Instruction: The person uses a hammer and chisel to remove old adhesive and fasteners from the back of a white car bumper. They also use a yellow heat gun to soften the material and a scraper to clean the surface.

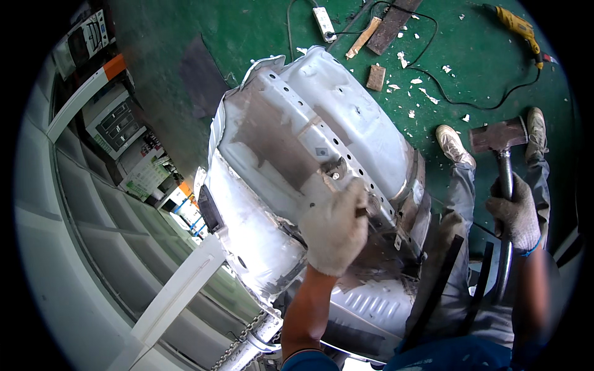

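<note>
A large white sheet-metal car body section (365, 123) lies before me, with a rail of round holes (337, 145) along its middle and brown, bare patches. My left hand (334, 234), in a pale work glove, is closed over the lower part of the section beside the rail. Its curled fingers hide whatever they may grip. On the right, my right hand (516, 213), also gloved, is wrapped round the metal handle of a sledgehammer (498, 136). The hammer's rusty head points away from me, between my shoes and above the floor.
A yellow power drill (518, 29) lies far right, its black cord (473, 107) crossing the green floor to a white power strip (323, 25). Wood pieces (393, 28) and white scraps (428, 96) lie around. A chain (238, 341) wraps a pipe at lower left.
</note>
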`<state>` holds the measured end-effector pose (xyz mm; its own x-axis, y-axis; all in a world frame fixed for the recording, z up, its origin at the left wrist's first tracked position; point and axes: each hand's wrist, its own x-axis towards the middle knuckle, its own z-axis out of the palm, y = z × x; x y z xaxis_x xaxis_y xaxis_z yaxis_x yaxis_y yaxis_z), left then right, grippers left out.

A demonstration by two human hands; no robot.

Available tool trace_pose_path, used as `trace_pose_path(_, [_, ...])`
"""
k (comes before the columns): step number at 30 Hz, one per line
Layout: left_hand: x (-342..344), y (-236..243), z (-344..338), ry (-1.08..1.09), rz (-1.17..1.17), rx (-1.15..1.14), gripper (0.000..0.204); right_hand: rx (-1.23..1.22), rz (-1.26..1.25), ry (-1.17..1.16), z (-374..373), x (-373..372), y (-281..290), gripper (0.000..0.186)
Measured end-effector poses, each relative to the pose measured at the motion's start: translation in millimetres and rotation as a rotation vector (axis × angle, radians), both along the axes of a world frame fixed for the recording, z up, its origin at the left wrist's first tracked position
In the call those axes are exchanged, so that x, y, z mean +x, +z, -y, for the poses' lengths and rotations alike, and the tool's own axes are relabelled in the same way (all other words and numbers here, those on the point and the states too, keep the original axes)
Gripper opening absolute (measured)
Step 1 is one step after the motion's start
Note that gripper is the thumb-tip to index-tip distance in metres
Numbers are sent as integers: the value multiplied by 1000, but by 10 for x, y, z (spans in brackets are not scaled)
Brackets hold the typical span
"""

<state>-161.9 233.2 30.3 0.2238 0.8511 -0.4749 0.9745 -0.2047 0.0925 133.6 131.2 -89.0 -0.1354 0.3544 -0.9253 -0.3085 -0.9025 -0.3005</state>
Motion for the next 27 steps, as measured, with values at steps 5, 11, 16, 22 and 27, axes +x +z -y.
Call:
trace_pose_path(5, [36,55,-169,-116,19,50,20,15,139,14,177,96,-158,28])
trace_pose_path(11, [-56,55,-196,-175,16,32,26,33,161,-4,240,42,-160,27])
trace_pose_path(16, [-88,27,-134,-252,-73,-92,34,25,155,23,250,-7,-151,26])
trace_pose_path(22, [-91,-68,-39,-299,-145,-170,33,32,128,13,341,-56,-306,25])
trace_pose_path(27, [-69,-88,-44,-372,-177,-196,22,4,118,-2,450,-19,-393,26])
